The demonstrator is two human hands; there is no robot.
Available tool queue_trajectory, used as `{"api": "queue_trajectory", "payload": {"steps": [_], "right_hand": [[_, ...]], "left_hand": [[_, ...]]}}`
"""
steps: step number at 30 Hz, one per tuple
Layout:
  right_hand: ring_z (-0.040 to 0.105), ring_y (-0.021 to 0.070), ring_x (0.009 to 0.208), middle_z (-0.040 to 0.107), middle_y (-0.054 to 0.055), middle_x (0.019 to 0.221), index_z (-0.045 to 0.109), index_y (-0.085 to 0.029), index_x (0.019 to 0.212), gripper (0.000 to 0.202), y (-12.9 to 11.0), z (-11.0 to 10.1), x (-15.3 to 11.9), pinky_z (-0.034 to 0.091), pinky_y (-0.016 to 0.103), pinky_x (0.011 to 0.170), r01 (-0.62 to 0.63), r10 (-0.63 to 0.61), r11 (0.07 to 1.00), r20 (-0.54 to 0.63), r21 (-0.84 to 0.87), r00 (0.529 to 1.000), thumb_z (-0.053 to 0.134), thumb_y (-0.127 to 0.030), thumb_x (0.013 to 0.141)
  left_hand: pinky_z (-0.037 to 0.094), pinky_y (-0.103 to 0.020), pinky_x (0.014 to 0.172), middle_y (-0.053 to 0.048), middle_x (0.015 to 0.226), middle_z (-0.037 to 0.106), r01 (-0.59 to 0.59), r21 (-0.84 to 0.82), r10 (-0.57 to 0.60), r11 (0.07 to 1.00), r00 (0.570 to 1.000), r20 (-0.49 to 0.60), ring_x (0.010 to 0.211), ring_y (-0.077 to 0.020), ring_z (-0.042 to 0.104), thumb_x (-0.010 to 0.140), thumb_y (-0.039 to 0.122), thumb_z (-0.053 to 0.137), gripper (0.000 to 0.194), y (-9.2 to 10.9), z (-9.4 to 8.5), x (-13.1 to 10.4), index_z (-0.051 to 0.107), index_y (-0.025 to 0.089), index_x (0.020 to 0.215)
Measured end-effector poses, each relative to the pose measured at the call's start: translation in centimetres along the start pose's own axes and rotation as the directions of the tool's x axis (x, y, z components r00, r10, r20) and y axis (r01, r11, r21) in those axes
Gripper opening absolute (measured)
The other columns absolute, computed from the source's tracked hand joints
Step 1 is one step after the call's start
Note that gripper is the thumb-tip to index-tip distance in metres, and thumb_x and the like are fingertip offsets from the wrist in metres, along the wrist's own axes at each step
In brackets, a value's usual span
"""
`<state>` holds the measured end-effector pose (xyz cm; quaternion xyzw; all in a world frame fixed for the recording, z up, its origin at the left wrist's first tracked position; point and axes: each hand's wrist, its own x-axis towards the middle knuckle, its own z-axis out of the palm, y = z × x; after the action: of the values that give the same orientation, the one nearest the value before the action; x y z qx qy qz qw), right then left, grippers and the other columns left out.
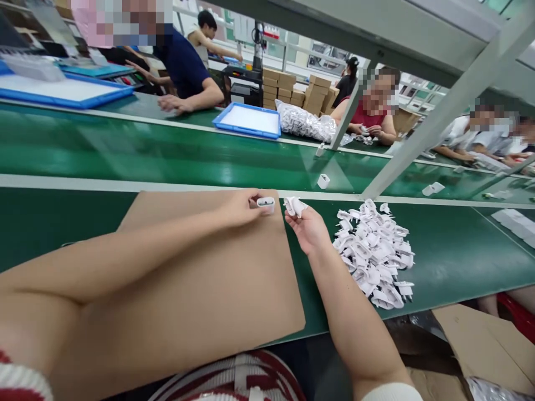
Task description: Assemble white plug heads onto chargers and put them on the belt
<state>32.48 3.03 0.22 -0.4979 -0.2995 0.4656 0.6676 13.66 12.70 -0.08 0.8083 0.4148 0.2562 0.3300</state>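
Note:
My left hand (pixel 246 207) is closed around a white oval plastic housing (pixel 266 205), its open end facing right. Just across from it, my right hand (pixel 307 225) grips a white plug cover (pixel 295 206) between thumb and fingers. A small gap separates the two pieces. Both hands are above the far right corner of a brown cardboard sheet (pixel 217 278) on the green bench. To the right of my right forearm lies a heap of white plug covers (pixel 374 253), some with pins showing.
Beyond a pale rail runs a green conveyor belt (pixel 167 150) carrying a few white housings (pixel 323 181). A slanted metal post (pixel 434 106) rises at right. Across the belt are co-workers, blue trays (pixel 248 118) and a plastic bag of parts (pixel 307 121). White boxes (pixel 516 225) stand far right.

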Motion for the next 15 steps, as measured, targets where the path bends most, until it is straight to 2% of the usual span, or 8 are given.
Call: {"api": "queue_trajectory", "payload": {"steps": [3, 5, 7, 10, 13, 15], "right_hand": [[0.069, 0.0180, 0.085, 0.075, 0.005, 0.095, 0.078, -0.020, 0.090, 0.030, -0.2, 1.1, -1.7, 0.059, 0.033, 0.080, 0.168, -0.158, 0.963, 0.063, -0.211, 0.985, 0.086, -0.042, 0.069], [0.069, 0.0190, 0.088, 0.075, 0.005, 0.098, 0.081, -0.022, 0.090, 0.025, -0.2, 1.6, -2.8, 0.058, 0.034, 0.085, 0.332, -0.288, 0.851, 0.166, -0.407, 0.943, 0.084, -0.041, 0.074], [0.068, 0.0197, 0.090, 0.074, 0.005, 0.098, 0.082, -0.023, 0.091, 0.018, -0.1, 1.9, -3.5, 0.057, 0.035, 0.087, 0.457, -0.343, 0.718, 0.304, -0.525, 0.889, 0.078, -0.038, 0.081], [0.067, 0.0216, 0.094, 0.072, 0.006, 0.098, 0.081, -0.025, 0.096, 0.016, 0.3, 2.0, -4.1, 0.055, 0.038, 0.088, 0.575, -0.343, 0.571, 0.466, -0.585, 0.815, 0.068, -0.031, 0.089], [0.064, 0.0244, 0.095, 0.068, 0.007, 0.095, 0.077, -0.024, 0.089, 0.015, 0.8, 1.9, -4.1, 0.052, 0.041, 0.086, 0.658, -0.369, 0.409, 0.545, -0.632, 0.753, 0.063, -0.026, 0.092], [0.063, 0.0249, 0.093, 0.066, 0.007, 0.092, 0.075, -0.024, 0.086, 0.015, 1.0, 1.8, -3.9, 0.052, 0.041, 0.084, 0.672, -0.378, 0.350, 0.558, -0.652, 0.738, 0.061, -0.025, 0.092]], "left_hand": [[0.055, -0.041, 0.087, -0.008, 0.110, 0.077, -0.061, -0.064, 0.065, 0.996, 0.996, 0.062, 0.097, -0.0274, 0.070, 0.083, 0.063, 0.073, 0.048, 0.3, 0.3, -5.1, 0.074, 0.024, 0.110], [0.055, -0.042, 0.088, -0.009, 0.109, 0.077, -0.086, -0.121, 0.092, 0.989, 0.995, 0.044, 0.097, -0.0279, 0.070, 0.083, 0.065, 0.073, 0.049, 0.1, 0.9, -6.8, 0.074, 0.024, 0.110], [0.055, -0.043, 0.089, -0.010, 0.107, 0.075, -0.081, -0.187, 0.084, 0.979, 0.996, 0.010, 0.098, -0.0286, 0.069, 0.081, 0.067, 0.074, 0.052, -0.4, 1.6, -7.4, 0.073, 0.023, 0.108], [0.055, -0.043, 0.085, -0.010, 0.100, 0.074, -0.019, -0.303, 0.027, 0.953, 0.999, 0.024, 0.093, -0.0276, 0.069, 0.077, 0.070, 0.077, 0.055, -1.3, 2.2, -7.2, 0.071, 0.020, 0.101], [0.055, -0.041, 0.082, -0.008, 0.095, 0.073, 0.011, -0.369, 0.008, 0.929, 0.999, 0.050, 0.087, -0.0251, 0.068, 0.076, 0.068, 0.078, 0.054, -1.6, 2.1, -6.8, 0.071, 0.020, 0.097], [0.054, -0.039, 0.081, -0.006, 0.094, 0.073, -0.012, -0.362, 0.027, 0.932, 0.999, 0.038, 0.087, -0.0245, 0.067, 0.075, 0.065, 0.079, 0.050, -1.5, 1.9, -6.8, 0.072, 0.020, 0.095]]}}
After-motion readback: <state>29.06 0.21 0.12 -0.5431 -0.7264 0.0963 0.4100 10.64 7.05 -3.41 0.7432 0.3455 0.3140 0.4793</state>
